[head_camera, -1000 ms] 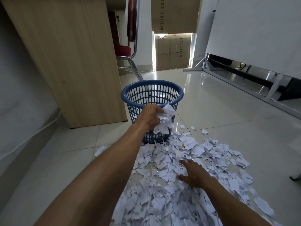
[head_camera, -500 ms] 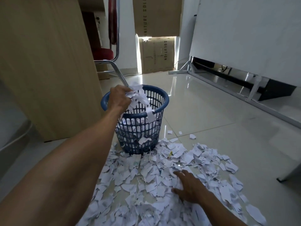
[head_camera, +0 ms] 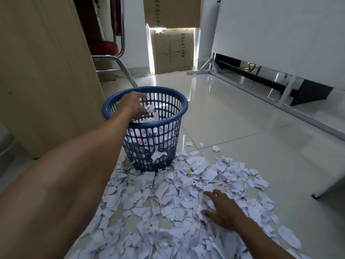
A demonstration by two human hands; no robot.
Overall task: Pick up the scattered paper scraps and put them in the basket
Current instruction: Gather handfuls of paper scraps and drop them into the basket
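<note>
Basket: the blue basket [head_camera: 160, 143] stands upright on the tiled floor [head_camera: 233, 118], at 12 o'clock from the person. Its foot touches the far edge of the heap. Through the slotted wall it looks about half full of white paper.
Paper scraps: the paper scraps [head_camera: 168, 199] lie in a wide heap on the floor, from the foot of the basket toward 6 o'clock. A few loose pieces [head_camera: 216, 148] lie apart at 2 o'clock of the basket.
Left hand: the left hand [head_camera: 131, 107] hangs over the mouth of the basket, near the 10 o'clock part of the rim, with fingers loosened and pointing down. A crumpled scrap [head_camera: 150, 108] is just at the fingertips and seems let go, not gripped.
Right hand: the right hand [head_camera: 225, 212] lies flat on the heap at 4 o'clock of the basket. Its fingers are spread and straight, and it grasps nothing.
Step in hand: I judge it is the emptying of one handful into the basket.
Progress: most of the paper is on the floor, so much work is left.
Next move: probably the right hand must curl its fingers to rake a bunch together, then lift it over the rim. Thin flat pieces on smooth tile may be hard to pinch.
Surroundings: a wooden panel [head_camera: 46, 71] at 9 o'clock, a chair [head_camera: 106, 47] at 11 o'clock, cardboard boxes [head_camera: 173, 51] at 12 o'clock.
</note>
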